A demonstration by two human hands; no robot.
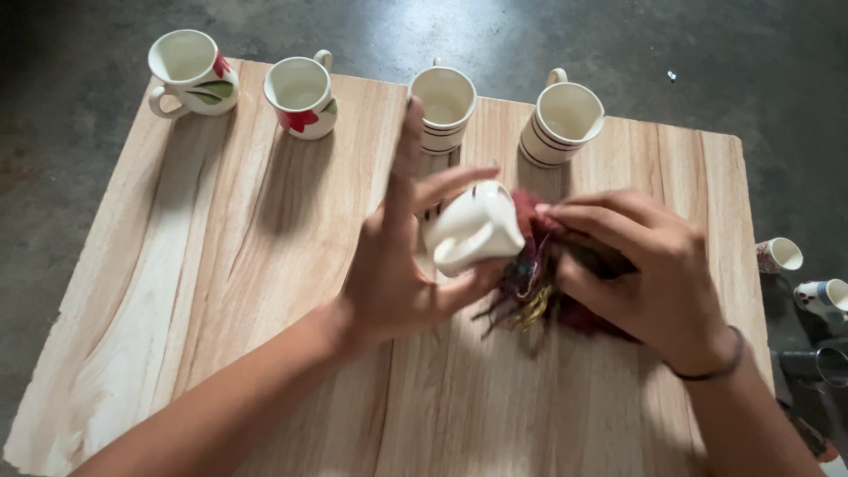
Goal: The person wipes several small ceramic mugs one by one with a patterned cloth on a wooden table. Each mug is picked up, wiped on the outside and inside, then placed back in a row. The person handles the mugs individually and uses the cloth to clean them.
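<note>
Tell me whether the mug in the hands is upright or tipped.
Tipped. The mug lies on its side in the left hand, handle facing the camera, while the right hand presses a dark cloth against it.

The white cup (473, 230) looks like glazed ceramic, smooth and glossy, as do the four mugs (444, 104) standing in a row. The dark red cloth (548, 283) is soft, frayed fabric with loose threads. The surface (221, 291) is pale, matt wood-grain board. The floor (760, 62) is rough grey concrete.
</note>
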